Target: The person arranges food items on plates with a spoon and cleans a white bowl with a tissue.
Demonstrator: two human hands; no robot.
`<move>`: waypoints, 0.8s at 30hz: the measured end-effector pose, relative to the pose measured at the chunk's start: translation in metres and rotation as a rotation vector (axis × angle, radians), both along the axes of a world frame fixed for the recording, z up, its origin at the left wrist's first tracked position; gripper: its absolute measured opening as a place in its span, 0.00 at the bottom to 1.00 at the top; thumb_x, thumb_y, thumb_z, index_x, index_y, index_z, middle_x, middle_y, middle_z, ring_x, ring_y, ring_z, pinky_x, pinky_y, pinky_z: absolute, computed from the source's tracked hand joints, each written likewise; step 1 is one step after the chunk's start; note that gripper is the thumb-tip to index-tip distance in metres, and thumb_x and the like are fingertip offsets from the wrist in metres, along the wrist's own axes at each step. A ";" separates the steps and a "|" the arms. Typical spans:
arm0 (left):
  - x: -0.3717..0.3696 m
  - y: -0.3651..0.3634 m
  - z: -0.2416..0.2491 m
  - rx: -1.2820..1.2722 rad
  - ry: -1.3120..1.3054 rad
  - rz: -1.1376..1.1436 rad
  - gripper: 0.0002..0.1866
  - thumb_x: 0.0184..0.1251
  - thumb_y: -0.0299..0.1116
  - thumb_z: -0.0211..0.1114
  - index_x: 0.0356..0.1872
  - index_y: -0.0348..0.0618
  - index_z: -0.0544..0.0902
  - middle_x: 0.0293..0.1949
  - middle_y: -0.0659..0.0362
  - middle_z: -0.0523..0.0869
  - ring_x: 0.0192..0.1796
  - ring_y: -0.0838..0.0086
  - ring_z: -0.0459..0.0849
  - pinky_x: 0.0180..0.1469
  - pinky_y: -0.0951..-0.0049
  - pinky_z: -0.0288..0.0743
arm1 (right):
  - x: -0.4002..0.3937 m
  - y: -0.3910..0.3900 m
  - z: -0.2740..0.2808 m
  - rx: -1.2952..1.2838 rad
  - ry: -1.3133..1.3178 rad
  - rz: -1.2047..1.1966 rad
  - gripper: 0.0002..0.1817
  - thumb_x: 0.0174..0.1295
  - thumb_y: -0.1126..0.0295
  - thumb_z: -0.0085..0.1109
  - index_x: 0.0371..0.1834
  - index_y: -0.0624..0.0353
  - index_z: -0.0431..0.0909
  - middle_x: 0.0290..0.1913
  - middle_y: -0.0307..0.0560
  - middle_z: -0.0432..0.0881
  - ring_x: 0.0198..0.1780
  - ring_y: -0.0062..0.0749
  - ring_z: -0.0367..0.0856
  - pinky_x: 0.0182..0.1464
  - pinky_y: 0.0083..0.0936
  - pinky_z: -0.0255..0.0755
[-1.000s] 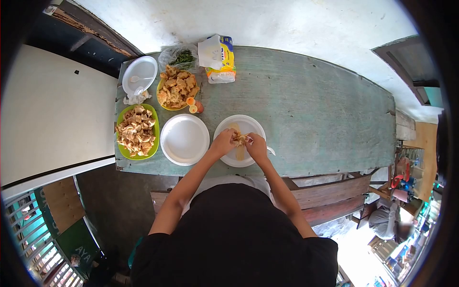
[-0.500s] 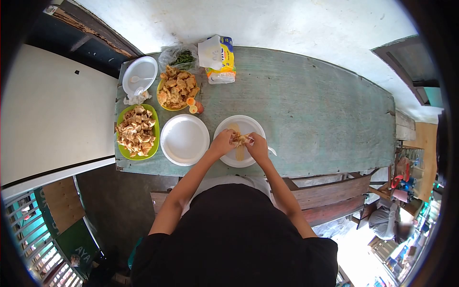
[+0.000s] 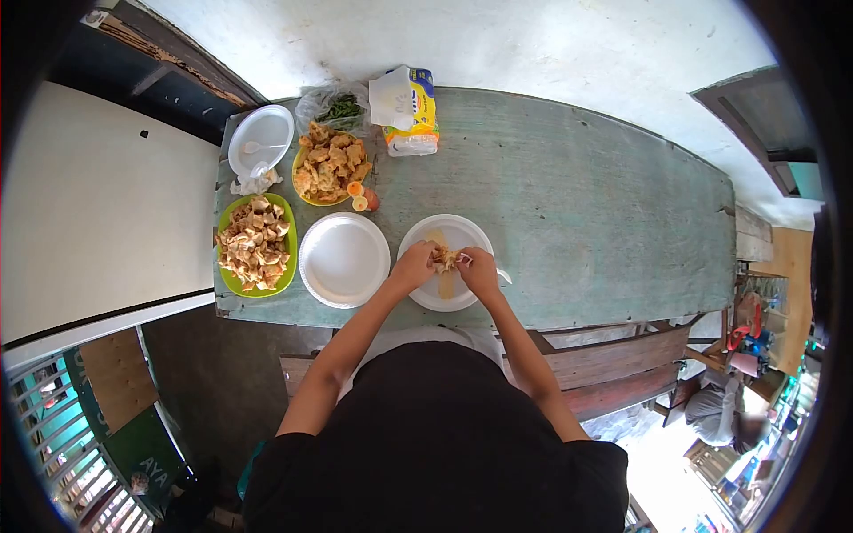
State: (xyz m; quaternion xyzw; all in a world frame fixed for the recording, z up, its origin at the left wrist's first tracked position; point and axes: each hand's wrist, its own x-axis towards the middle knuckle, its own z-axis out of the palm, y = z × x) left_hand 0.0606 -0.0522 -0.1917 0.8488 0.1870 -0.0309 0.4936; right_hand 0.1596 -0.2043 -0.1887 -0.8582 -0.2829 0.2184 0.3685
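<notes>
Both my hands are over a round white plate (image 3: 418,282) near the table's front edge. My left hand (image 3: 415,267) pinches a small golden-brown piece of food (image 3: 446,259) from the left. On its other side, the fingers of my right hand (image 3: 478,271) are closed at the piece, with a small white bit showing at their tips. Beneath the hands, a flat pale-yellow strip (image 3: 446,286) lies on the plate; its kind I cannot make out. A white plastic spoon handle (image 3: 505,277) juts out past the plate's right rim.
Left of my hands are a bare white plate (image 3: 345,259), a green plate (image 3: 289,258) of brown pieces, and a yellow plate (image 3: 298,191) of fried pieces. Eggshells (image 3: 360,202), bagged green leaves (image 3: 339,109), a tissue pack (image 3: 411,115) and a white plate with spoon (image 3: 238,133) stand farther back.
My fingers have shifted slightly at the piece of food, and more of it shows between the two hands. The plates and other items stay where they were.
</notes>
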 end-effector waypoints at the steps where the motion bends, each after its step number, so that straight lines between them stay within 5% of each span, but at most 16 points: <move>1: 0.000 0.000 0.001 -0.010 0.005 -0.001 0.17 0.43 0.23 0.62 0.39 0.36 0.79 0.33 0.49 0.79 0.35 0.59 0.80 0.41 0.65 0.74 | 0.001 0.000 0.001 0.001 0.000 0.001 0.10 0.44 0.74 0.65 0.32 0.63 0.81 0.31 0.52 0.81 0.32 0.40 0.81 0.37 0.31 0.74; 8: 0.001 0.002 0.005 0.024 -0.009 -0.027 0.17 0.44 0.23 0.62 0.40 0.36 0.78 0.35 0.48 0.79 0.36 0.58 0.80 0.42 0.65 0.75 | 0.001 0.003 0.004 -0.053 -0.002 -0.001 0.10 0.43 0.73 0.65 0.31 0.62 0.81 0.31 0.52 0.81 0.32 0.41 0.81 0.37 0.30 0.74; 10: 0.001 0.002 0.008 -0.039 0.001 -0.027 0.16 0.45 0.22 0.62 0.39 0.35 0.76 0.37 0.45 0.78 0.42 0.50 0.79 0.45 0.59 0.74 | 0.001 0.003 0.005 -0.064 -0.006 -0.014 0.11 0.43 0.73 0.65 0.31 0.62 0.81 0.30 0.52 0.81 0.32 0.41 0.81 0.37 0.31 0.75; 24: 0.002 0.000 0.014 0.015 0.023 -0.047 0.17 0.45 0.23 0.64 0.40 0.37 0.76 0.38 0.47 0.78 0.43 0.53 0.79 0.47 0.61 0.73 | 0.005 0.001 0.009 -0.004 0.038 -0.064 0.14 0.42 0.75 0.64 0.36 0.59 0.79 0.33 0.54 0.82 0.35 0.44 0.82 0.39 0.33 0.74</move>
